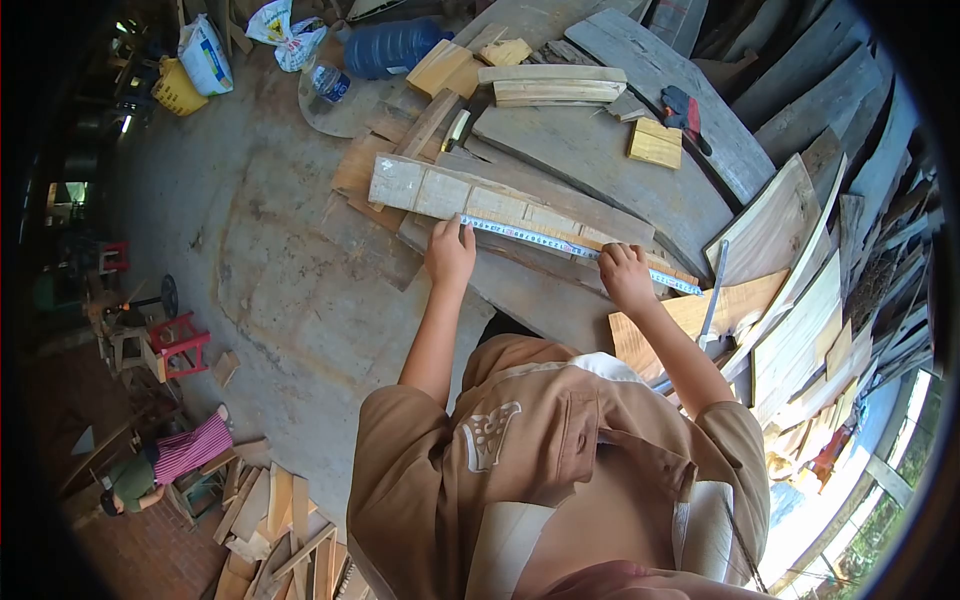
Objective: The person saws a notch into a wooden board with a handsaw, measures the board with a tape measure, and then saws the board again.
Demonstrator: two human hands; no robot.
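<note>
A measuring tape (530, 236) is stretched along the near edge of a long pale wooden piece (440, 192), which lies on stacked boards. At the tape's left end, my left hand (451, 250) is closed on it. My right hand (627, 272) has its fingers closed on the tape farther right, and the tape runs on past it to the piece's right end. Other long boards lie under and behind the wooden piece. A small yellowish wood block (656, 144) rests on a wide grey board beyond it.
A dark glove (681, 108) lies on a grey plank. Blue water jug (395, 48) and yellow basket (177, 88) stand at the top left. Leaning boards (800, 320) crowd the right side. Another person (140, 480) is at the lower left near red stools (179, 345).
</note>
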